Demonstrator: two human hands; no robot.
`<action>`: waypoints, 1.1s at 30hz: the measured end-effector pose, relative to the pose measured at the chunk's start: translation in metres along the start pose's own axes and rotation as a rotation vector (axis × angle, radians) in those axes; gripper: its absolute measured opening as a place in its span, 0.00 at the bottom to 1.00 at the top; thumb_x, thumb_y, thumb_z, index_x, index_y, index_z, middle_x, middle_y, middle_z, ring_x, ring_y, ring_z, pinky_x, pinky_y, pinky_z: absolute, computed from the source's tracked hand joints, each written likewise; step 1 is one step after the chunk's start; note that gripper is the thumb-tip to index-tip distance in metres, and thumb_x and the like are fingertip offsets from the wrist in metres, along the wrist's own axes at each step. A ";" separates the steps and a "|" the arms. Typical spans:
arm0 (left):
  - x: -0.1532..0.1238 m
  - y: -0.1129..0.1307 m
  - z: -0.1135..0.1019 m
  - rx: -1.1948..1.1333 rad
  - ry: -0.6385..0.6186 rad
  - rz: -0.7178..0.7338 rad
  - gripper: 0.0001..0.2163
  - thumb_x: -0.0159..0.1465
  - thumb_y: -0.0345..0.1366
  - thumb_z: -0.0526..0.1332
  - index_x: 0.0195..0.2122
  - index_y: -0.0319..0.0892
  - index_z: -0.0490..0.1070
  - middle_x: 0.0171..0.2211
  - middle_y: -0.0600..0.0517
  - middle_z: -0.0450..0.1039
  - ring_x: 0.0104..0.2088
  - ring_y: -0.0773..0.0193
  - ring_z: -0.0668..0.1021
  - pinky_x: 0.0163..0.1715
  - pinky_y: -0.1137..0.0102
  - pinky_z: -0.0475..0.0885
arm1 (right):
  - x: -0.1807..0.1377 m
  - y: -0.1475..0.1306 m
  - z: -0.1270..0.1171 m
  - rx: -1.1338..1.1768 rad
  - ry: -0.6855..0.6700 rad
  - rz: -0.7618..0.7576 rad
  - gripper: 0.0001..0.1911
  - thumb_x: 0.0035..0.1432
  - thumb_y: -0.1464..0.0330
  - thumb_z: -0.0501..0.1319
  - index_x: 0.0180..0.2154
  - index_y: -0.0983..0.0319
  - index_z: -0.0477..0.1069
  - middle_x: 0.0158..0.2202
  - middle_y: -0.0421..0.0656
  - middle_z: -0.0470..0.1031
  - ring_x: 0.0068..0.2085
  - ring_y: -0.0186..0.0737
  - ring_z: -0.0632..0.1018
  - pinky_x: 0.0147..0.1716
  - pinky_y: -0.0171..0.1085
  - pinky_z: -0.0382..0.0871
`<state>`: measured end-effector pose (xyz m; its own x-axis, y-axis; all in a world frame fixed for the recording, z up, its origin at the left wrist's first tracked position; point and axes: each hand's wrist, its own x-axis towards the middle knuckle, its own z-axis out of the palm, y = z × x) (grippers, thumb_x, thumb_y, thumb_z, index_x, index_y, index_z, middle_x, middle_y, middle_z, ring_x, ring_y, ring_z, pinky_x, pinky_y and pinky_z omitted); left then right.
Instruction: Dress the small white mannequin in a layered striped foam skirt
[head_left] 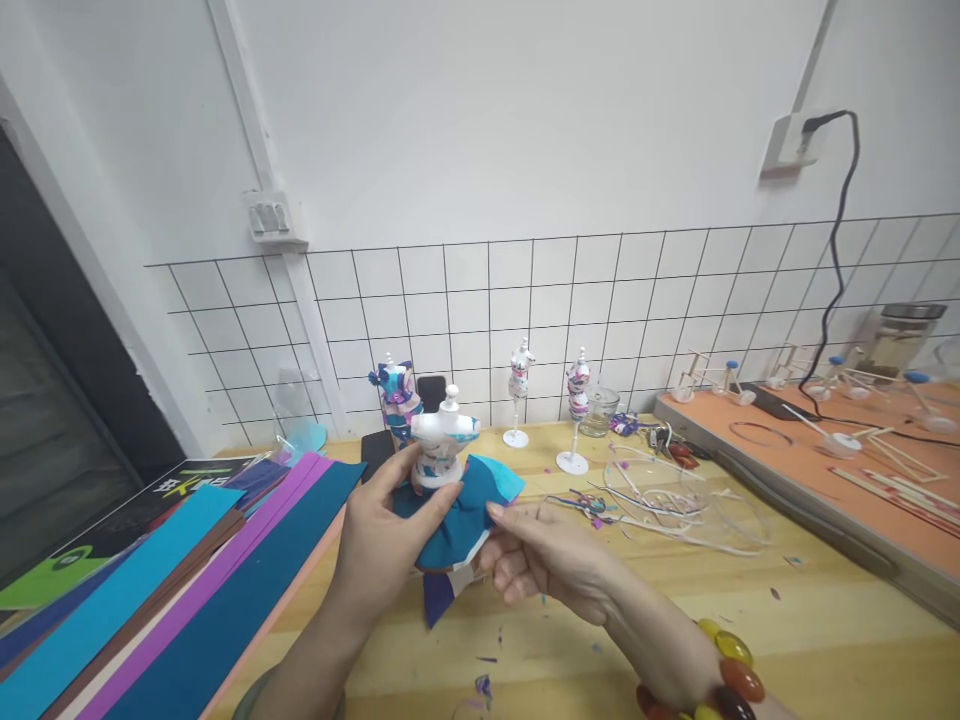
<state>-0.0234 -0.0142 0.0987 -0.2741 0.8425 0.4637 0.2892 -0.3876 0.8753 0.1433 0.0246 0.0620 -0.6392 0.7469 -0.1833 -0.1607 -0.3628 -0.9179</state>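
Standing upright, white mannequin is clamped at the waist by left hand. Right hand, thumb and fingers together, pinches blue skirt's right edge.

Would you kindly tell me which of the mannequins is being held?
The frontmost mannequin, above the teal fabric, gripped in the left hand; the other three mannequins stand untouched behind it.

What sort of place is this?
Probably a craft workroom: the left hand holds a small dress form, long coloured strips lie off to the left, and scraps litter the wooden table.
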 end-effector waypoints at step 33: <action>0.011 -0.012 0.001 -0.411 -0.128 -0.249 0.27 0.49 0.39 0.68 0.50 0.39 0.65 0.42 0.43 0.76 0.45 0.52 0.76 0.41 0.66 0.72 | -0.010 0.000 0.006 -0.022 -0.139 -0.102 0.13 0.45 0.64 0.68 0.21 0.69 0.74 0.19 0.41 0.75 0.15 0.23 0.71 0.16 0.23 0.64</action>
<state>-0.0292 -0.0001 0.0932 -0.1666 0.9576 0.2352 -0.1632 -0.2620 0.9512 0.1453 0.0136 0.0665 -0.7187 0.6942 -0.0399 -0.2146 -0.2760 -0.9369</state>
